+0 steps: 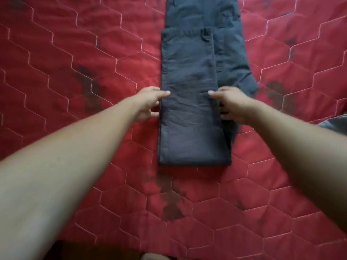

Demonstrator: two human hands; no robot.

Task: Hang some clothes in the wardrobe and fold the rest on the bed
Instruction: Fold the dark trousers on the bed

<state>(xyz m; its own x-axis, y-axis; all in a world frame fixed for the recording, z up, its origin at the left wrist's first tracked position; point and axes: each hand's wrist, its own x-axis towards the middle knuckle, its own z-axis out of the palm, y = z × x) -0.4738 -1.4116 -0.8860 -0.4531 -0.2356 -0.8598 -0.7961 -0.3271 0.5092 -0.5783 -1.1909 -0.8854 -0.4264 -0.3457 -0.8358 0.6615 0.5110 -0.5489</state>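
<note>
One red quilted bedspread [75,62] is filling the view, and dark grey trousers [189,113] are lying lengthwise along its middle, legs doubled back over the top. Both hands are pinching the folded layer: the left hand [148,104] is gripping its left edge and the right hand [232,106] its right edge, thumbs on top.

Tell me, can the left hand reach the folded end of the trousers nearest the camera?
Probably yes. The left hand grips the trousers at their left edge, and only bedspread lies along that edge down to the near fold; nothing seems to block it.
</note>
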